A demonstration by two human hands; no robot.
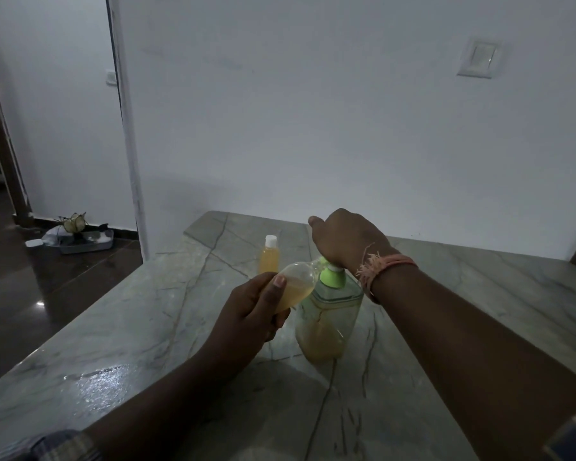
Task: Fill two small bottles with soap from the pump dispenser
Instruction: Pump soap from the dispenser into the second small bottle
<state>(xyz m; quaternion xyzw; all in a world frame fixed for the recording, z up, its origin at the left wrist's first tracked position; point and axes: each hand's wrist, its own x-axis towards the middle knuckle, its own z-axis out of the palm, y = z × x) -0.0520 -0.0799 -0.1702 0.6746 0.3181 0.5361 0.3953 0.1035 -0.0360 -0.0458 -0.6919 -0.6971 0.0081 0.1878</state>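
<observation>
The open small bottle (295, 286) is gripped in the left hand (253, 311), fingers and thumb curled round its lower body; it is held tilted, its neck brought up against the green spout of the pump dispenser (328, 314), which stands just to the right of that grip; the right hand (345, 241) is pressed down on the pump head, its fingers bent over it, though whether they are wrapped round it cannot be told. Beyond the left grip, well apart, the capped small bottle (269, 256) stands upright on the marble table (147, 327), seemingly full already.

A spill is judged the main risk; if the narrow neck is slid off the spout while the pump is pressed, soap would be dropped onto the table; the tilt could also let liquid run back out as the level rises; a hard press could tip the dispenser.

The held bottle is clear, rounded, thin-walled plastic, roughly half filled with cloudy amber soap; the dispenser is squarish, translucent and green-tinted; the table is glossy, veined stone.
</observation>
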